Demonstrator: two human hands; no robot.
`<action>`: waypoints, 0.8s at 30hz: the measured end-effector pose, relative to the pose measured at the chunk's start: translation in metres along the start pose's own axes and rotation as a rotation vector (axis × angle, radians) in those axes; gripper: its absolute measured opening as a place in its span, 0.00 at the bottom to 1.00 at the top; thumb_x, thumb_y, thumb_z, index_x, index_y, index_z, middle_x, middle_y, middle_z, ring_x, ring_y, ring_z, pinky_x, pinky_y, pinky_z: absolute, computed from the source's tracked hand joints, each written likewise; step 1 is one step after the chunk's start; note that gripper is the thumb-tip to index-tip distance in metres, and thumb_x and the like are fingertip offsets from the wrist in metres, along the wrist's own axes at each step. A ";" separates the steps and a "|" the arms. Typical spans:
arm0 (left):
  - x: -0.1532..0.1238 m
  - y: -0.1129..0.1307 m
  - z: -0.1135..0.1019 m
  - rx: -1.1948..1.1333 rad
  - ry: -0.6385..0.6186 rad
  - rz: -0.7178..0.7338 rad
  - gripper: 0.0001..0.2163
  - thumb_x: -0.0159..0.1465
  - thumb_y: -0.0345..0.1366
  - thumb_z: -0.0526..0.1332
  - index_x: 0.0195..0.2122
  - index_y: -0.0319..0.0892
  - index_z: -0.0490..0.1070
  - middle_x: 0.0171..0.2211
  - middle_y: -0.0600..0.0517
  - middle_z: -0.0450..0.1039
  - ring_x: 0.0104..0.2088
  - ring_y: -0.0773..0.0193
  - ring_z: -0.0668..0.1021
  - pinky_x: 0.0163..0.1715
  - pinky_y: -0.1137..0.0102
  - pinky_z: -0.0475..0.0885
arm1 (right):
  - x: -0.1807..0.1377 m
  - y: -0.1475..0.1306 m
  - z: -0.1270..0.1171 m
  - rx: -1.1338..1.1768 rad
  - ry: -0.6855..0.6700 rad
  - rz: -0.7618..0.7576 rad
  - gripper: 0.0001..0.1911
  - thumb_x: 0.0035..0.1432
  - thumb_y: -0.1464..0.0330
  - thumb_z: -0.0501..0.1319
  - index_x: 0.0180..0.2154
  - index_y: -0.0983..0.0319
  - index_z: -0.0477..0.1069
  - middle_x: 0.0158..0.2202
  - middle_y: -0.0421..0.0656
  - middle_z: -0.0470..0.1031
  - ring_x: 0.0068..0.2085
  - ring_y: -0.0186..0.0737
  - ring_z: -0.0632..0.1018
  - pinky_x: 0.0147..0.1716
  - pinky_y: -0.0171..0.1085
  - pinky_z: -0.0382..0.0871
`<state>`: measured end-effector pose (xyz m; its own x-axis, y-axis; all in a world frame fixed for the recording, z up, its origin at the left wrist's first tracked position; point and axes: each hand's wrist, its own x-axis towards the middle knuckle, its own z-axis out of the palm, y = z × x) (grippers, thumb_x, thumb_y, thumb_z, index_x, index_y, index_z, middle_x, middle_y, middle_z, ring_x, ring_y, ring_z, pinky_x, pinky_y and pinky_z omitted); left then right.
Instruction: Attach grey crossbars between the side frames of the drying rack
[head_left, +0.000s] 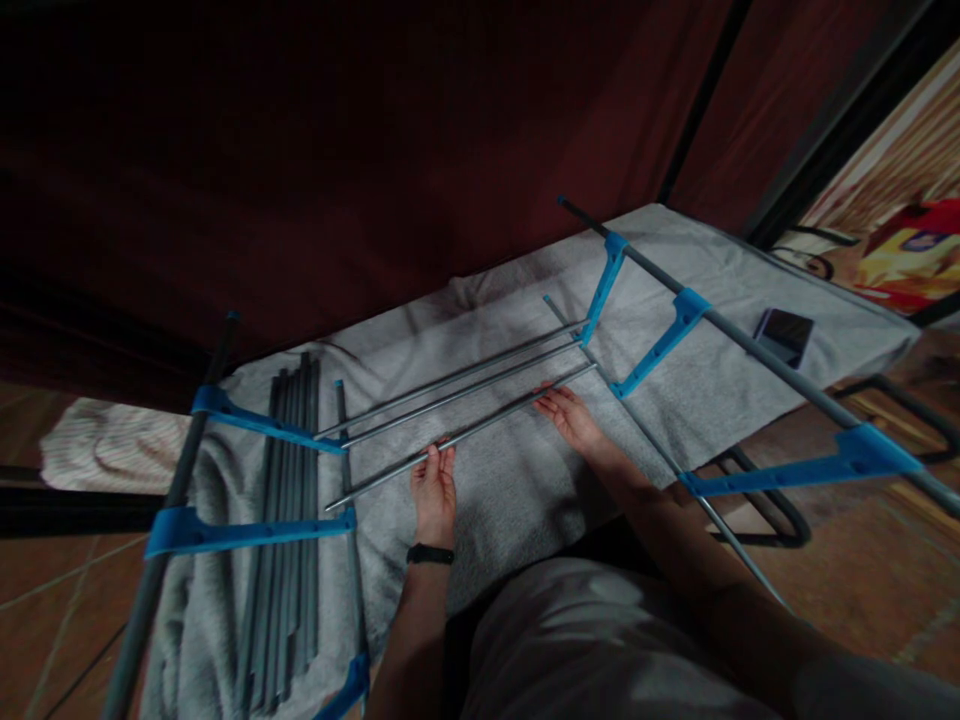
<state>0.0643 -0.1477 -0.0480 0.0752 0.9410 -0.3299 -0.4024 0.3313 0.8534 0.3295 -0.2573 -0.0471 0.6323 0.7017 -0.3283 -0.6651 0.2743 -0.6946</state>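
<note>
A thin metal tube (491,418) lies across the space between two side frames, held in both my hands. My left hand (433,488), with a dark band on its wrist, pinches it left of the middle. The fingers of my right hand (564,412) are curled around it closer to its right end. Behind it, two similar metal tubes (457,393) run between the frames. The left side frame (247,535) and the right side frame (720,325) are grey tubes joined by blue plastic brackets. The held tube's right end is near the right frame's lower bar; contact is unclear.
Several loose grey tubes (289,520) lie side by side on the grey blanket (495,520) at the left. A phone (781,335) rests on the right part of the blanket. Dark red fabric (375,180) hangs behind. Black metal legs (765,510) stand at the right.
</note>
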 end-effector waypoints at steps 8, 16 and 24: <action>0.001 -0.002 0.001 -0.005 0.046 -0.011 0.14 0.73 0.31 0.71 0.29 0.47 0.75 0.31 0.53 0.84 0.39 0.63 0.89 0.57 0.66 0.82 | 0.001 0.001 -0.001 -0.009 0.011 -0.002 0.11 0.59 0.70 0.74 0.39 0.52 0.75 0.39 0.39 0.87 0.44 0.45 0.84 0.61 0.50 0.80; 0.000 0.001 -0.001 -0.075 -0.006 -0.010 0.06 0.73 0.37 0.72 0.37 0.47 0.80 0.41 0.49 0.88 0.48 0.59 0.90 0.60 0.63 0.82 | 0.003 0.002 0.000 0.016 0.073 0.012 0.15 0.57 0.70 0.76 0.35 0.53 0.71 0.33 0.36 0.80 0.39 0.42 0.82 0.57 0.48 0.82; -0.001 0.001 0.000 -0.021 -0.002 -0.009 0.08 0.73 0.38 0.72 0.36 0.47 0.78 0.40 0.50 0.87 0.51 0.59 0.89 0.62 0.63 0.82 | 0.005 0.003 -0.003 0.002 -0.005 -0.016 0.12 0.57 0.70 0.76 0.38 0.52 0.75 0.39 0.38 0.87 0.46 0.45 0.85 0.57 0.48 0.82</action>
<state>0.0639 -0.1484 -0.0473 0.0806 0.9380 -0.3372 -0.4212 0.3387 0.8414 0.3322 -0.2553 -0.0529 0.6408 0.7006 -0.3140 -0.6560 0.2871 -0.6981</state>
